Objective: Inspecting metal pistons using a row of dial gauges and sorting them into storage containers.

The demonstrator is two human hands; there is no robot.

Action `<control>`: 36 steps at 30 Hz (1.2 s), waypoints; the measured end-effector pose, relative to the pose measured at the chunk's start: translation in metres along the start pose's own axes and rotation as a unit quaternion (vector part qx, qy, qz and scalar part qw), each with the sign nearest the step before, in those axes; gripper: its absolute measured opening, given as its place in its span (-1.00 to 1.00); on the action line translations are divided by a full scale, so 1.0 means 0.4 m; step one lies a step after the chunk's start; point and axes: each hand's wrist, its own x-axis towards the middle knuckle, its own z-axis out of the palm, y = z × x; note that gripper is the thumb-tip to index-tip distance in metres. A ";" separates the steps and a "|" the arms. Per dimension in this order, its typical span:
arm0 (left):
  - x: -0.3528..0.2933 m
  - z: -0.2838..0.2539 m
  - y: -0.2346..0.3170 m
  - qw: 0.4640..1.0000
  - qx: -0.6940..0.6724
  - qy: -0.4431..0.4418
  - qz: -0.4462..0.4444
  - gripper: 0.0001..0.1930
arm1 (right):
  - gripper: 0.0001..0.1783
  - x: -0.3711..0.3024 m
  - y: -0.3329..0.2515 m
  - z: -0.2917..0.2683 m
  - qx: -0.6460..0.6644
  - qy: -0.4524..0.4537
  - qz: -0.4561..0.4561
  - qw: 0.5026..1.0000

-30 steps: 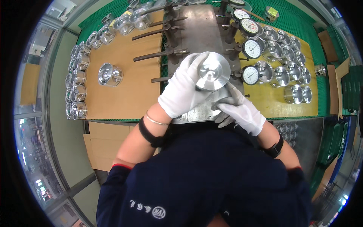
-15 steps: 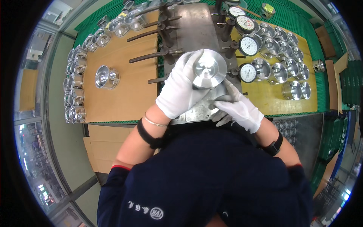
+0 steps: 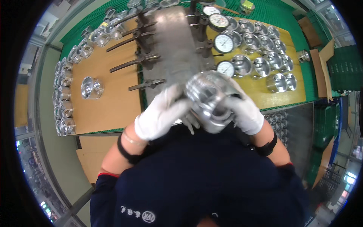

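I hold a shiny metal piston (image 3: 208,100) close to my chest with both white-gloved hands. My left hand (image 3: 162,112) grips its left side and my right hand (image 3: 244,110) wraps its right side. The piston is tilted and blurred by motion, its hollow underside toward me. It hangs above the near edge of a grey metal gauge fixture (image 3: 174,45) with black levers (image 3: 133,63) and round dial gauges (image 3: 224,43).
Several pistons (image 3: 264,64) stand on the yellow board at right. One lone piston (image 3: 90,87) sits on the brown board at left, with a row of pistons (image 3: 62,98) along its left edge. Green matting (image 3: 280,19) borders the bench.
The piston was held up in my left hand with its flat crown showing; it has been turned over and brought lower, and my right hand has now taken hold of it too.
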 end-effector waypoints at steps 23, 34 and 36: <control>-0.175 -0.518 -0.304 0.634 0.638 0.375 -0.223 -0.41 | -0.61 0.074 0.293 -0.551 0.151 0.407 0.074 0.898; -0.220 -0.380 -0.222 0.630 0.660 0.305 -0.271 -0.58 | -0.47 -0.010 0.277 -0.539 0.149 0.427 0.048 0.891; -0.273 -0.384 -0.252 0.668 0.619 0.357 -0.207 -0.67 | -0.48 -0.022 0.214 -0.474 0.052 0.441 0.028 0.896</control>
